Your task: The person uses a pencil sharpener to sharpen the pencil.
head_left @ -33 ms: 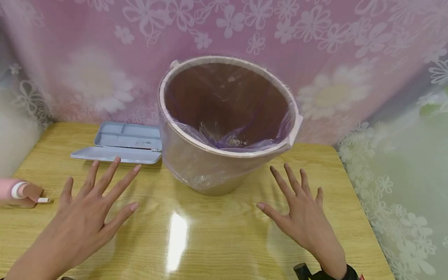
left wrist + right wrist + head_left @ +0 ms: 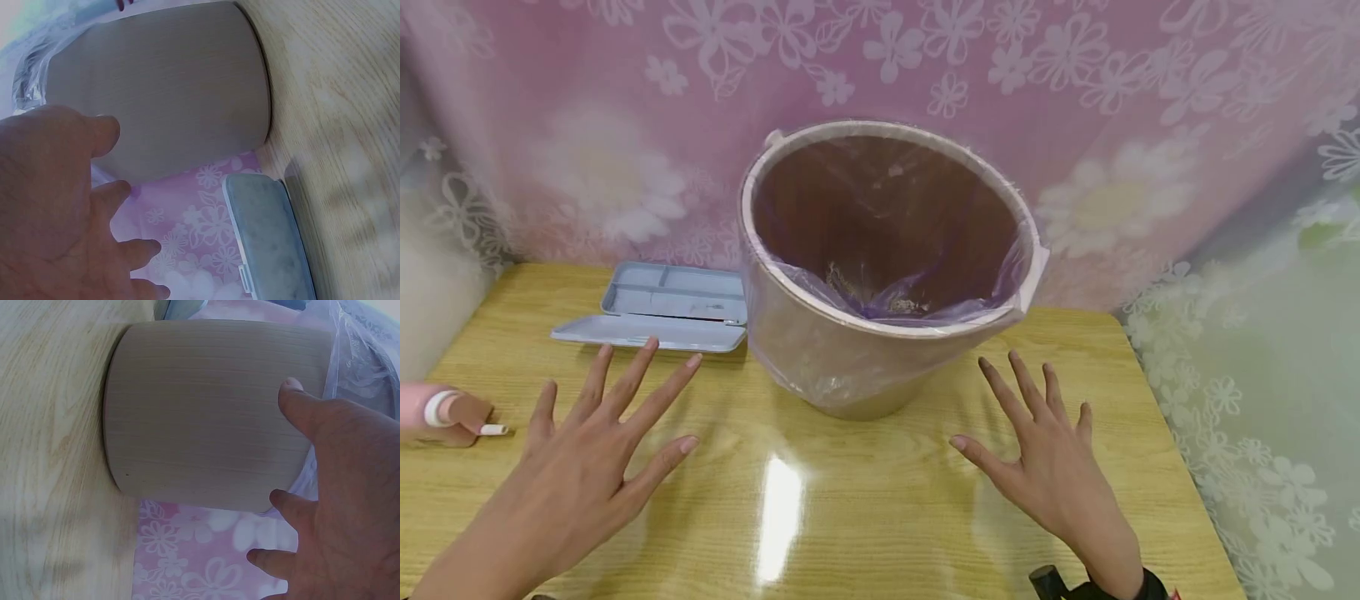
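Observation:
A beige waste bin (image 2: pixel 867 405) stands upright on the wooden table, in front of the flowered cloth. A thin, clear purple-tinted bag (image 2: pixel 895 308) lines it and hangs over its rim. My left hand (image 2: pixel 583 458) is spread palm down at the left, holding nothing; its fingertips are near the opened light-blue case (image 2: pixel 647 332). At the right, my right hand (image 2: pixel 1056 467) is also spread, fingers straight and apart, and holds nothing. Both wrist views show the bin's side (image 2: pixel 169 87) beyond the fingers, with a gap between.
A pink bottle (image 2: pixel 430 414) with a white collar and nozzle lies at the left edge. The case has several shallow compartments and sits against the bin's left side. Pink flowered cloth (image 2: pixel 887 50) hangs behind the table (image 2: pixel 865 517). A black strap (image 2: pixel 1086 588) circles the right wrist.

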A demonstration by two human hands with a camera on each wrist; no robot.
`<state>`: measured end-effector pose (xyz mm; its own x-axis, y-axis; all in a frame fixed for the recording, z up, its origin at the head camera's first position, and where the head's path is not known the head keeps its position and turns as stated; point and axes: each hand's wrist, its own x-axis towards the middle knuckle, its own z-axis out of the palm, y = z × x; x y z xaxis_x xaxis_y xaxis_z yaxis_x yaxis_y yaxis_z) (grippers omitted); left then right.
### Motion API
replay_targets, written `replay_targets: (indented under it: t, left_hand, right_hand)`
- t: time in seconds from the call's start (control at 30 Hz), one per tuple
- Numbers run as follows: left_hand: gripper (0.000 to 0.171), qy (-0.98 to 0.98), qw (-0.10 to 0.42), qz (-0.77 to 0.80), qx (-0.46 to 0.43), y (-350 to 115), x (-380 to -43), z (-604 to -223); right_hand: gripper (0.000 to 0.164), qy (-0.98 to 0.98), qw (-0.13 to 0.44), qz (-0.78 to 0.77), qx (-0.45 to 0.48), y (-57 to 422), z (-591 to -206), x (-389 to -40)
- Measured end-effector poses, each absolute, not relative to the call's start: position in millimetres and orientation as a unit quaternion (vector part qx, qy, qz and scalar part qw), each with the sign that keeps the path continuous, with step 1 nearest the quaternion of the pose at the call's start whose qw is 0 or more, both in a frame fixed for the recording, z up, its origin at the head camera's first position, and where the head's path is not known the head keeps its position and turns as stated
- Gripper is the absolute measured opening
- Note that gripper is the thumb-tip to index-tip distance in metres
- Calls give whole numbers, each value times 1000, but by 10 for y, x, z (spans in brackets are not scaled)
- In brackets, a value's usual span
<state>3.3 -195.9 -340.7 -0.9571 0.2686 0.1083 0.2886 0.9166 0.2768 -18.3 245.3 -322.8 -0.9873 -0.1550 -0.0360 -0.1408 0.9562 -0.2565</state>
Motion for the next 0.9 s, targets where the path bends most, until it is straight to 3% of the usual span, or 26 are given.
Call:
replay_targets:
  t: [0.67, 0.9]
  left_hand:
    - [73, -978, 27, -152, -139, -1996, 53, -3441]
    - [66, -980, -62, -126, -144, -2082, 78, -3471]
  right_hand:
    - [85, 989, 8, -122, -78, 2489, -3186, -154]
    - [68, 989, 10, -108, -102, 2526, -3138, -115]
